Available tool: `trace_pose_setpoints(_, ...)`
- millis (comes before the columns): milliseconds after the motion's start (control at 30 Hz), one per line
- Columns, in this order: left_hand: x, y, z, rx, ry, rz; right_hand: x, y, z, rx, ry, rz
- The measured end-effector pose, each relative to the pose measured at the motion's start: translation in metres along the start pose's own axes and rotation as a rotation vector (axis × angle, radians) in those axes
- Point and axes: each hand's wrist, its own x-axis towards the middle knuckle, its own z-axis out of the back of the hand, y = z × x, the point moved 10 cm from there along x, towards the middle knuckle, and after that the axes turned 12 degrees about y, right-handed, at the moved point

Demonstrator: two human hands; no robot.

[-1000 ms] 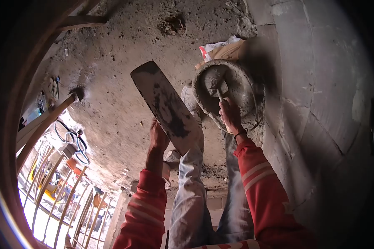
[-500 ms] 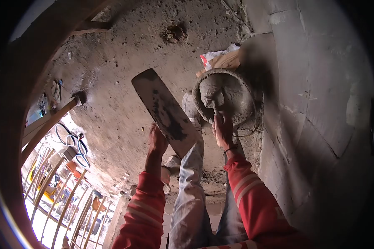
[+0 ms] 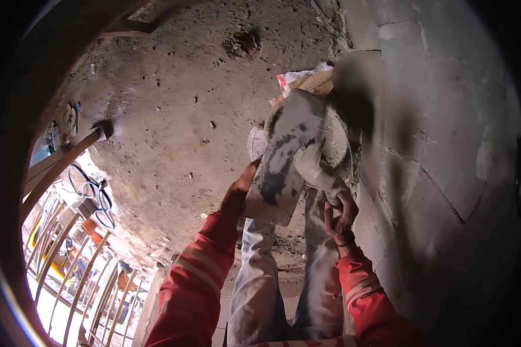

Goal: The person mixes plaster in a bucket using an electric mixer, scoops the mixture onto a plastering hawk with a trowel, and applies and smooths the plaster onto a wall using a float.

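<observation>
My left hand (image 3: 237, 188) is closed on a long rectangular plastering float (image 3: 286, 139), its fingers hidden behind the board. The float's flat face is turned up and carries dark wet smears. My right hand (image 3: 341, 218) grips the handle of a trowel (image 3: 311, 166), whose pale, mortar-coated blade is against or just over the float's right side; contact cannot be made out. Below them is a round mortar tub (image 3: 337, 136), mostly covered by the float, with only its right part and a bit of its left rim showing.
A torn paper bag (image 3: 312, 82) lies behind the tub. On the right rises a grey plastered wall (image 3: 440, 139). Rough dirt floor (image 3: 173, 115) spreads to the left, with a wooden prop (image 3: 69, 168), a coiled hose (image 3: 92, 194) and a stick fence (image 3: 81, 266) beyond.
The float has swung right and now lies over the tub. My right hand has lifted the trowel out of the tub and drawn it back toward me, beside the float.
</observation>
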Motion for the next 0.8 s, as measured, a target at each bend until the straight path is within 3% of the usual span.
trace_pose_setpoints(100,0.013,-0.007,-0.026,0.108,0.136,0.026,0.013,0.002,0.005,-0.105,-0.03,0.187)
trace_pose_setpoints(233,0.019,0.002,-0.033,0.123,0.256,-0.048,0.034,-0.02,-0.016,-0.159,0.009,0.099)
trace_pose_setpoints(333,0.004,0.027,-0.009,-0.095,0.166,0.014,0.033,-0.022,-0.015,-0.131,-0.02,0.118)
trace_pose_setpoints(467,-0.02,0.028,0.007,-0.441,0.052,0.145,-0.005,-0.057,-0.017,-0.093,-0.003,-0.086)
trace_pose_setpoints(500,-0.029,0.022,0.015,-0.48,0.101,0.097,-0.018,-0.059,-0.015,-0.114,0.003,-0.139)
trace_pose_setpoints(633,-0.042,0.023,0.03,-0.946,-0.06,0.077,-0.018,-0.039,-0.01,-0.167,0.065,-0.381)
trace_pose_setpoints(800,-0.055,-0.022,0.053,-0.602,-0.053,-0.252,0.027,-0.072,-0.038,-0.313,0.247,-0.536)
